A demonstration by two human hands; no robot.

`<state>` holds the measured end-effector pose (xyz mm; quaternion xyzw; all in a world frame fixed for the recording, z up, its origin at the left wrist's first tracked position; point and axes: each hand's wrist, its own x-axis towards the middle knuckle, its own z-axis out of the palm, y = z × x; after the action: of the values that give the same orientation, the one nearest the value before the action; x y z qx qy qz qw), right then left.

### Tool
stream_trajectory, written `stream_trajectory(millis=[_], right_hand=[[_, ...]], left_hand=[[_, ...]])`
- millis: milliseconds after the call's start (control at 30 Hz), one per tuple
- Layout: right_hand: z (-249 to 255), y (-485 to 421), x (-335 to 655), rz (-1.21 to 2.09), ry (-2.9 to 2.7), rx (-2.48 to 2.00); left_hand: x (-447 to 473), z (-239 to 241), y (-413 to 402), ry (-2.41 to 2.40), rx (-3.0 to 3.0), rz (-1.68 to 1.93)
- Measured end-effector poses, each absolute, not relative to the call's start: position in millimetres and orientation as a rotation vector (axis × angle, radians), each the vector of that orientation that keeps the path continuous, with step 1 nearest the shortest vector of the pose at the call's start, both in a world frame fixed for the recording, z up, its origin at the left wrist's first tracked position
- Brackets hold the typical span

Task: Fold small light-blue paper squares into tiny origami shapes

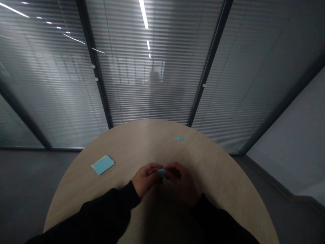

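Both my hands meet above the table [223,183]: left hand [146,178] and right hand [181,181] curled, fingertips pinching one blue paper piece [161,172] between them. Light, thin, easily creased, I judge; best held by its edges. Fingers hide its shape. Leftward, blue sheet stack [103,164]; farther off, folded blue bits [180,138].

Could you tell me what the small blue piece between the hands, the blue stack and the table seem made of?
The small blue piece, pinched between left hand and right hand: probably thin matte paper, too small to confirm. The blue stack: flat sharp-cornered sheets, likely paper. The table: pale matte wood grain, perhaps laminate.
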<state>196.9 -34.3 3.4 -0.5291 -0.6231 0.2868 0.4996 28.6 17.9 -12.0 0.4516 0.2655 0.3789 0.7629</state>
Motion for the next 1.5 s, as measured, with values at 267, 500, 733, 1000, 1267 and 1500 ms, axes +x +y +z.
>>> stream_trajectory(millis=[267, 500, 733, 1000, 1267, 1500], right_hand=[[9.6, -36.7, 202.4, 0.435, -1.706, -1.302], [8.7, -35.4, 204.9, 0.351, -1.645, -1.356], [8.3, -36.1, 203.8, 0.385, -1.579, -1.343], [12.0, -38.1, 200.2, 0.476, -1.492, -1.327], [12.3, -37.8, 202.0, 0.492, -1.473, -1.343], [7.9, -36.1, 205.9, 0.515, -1.472, -1.346]], left_hand=[[28.3, -13.9, 20.2, 0.586, 1.020, 0.779], [26.3, -10.1, 20.5, 0.598, 1.089, 0.789], [24.1, -14.6, 17.9, 0.687, 1.416, 0.906], [14.7, 0.7, 14.9, 0.773, 1.898, 1.039], [9.6, 1.5, 25.2, 0.655, 2.129, 1.145], [7.9, 2.5, 30.8, 0.593, 2.396, 1.162]])
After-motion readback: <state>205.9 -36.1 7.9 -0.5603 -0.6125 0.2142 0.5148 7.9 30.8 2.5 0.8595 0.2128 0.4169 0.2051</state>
